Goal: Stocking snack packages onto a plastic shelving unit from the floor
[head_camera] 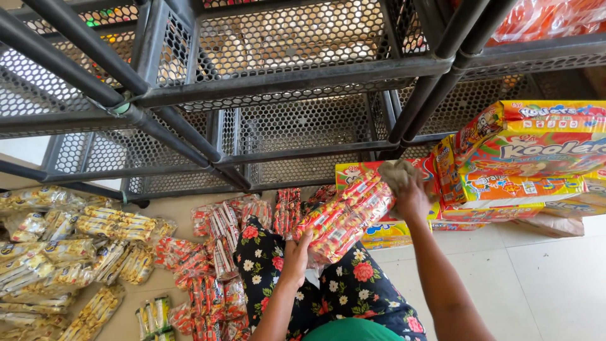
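left hand (295, 257) fingers gripping red snack multipack (344, 218), right hand (411, 197) fingers closed on brown cloth (398, 174)

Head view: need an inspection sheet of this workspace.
Surface: pale tiled floor, partly bare at right.
Job's things: red snack packet bundle, held up over the lap between both hands.
Clutter: loose red packets beside the floral-clad lap; yellow packets heaped at left; bright cartons stacked at right.
Grippers: left hand on the bundle's lower end; right hand grips its upper end along with a crumpled brownish wad; fingers mostly hidden.
Cables: nothing seen.
Surroundings: grey perforated metal rack overhead, orange packets on its upper right shelf.
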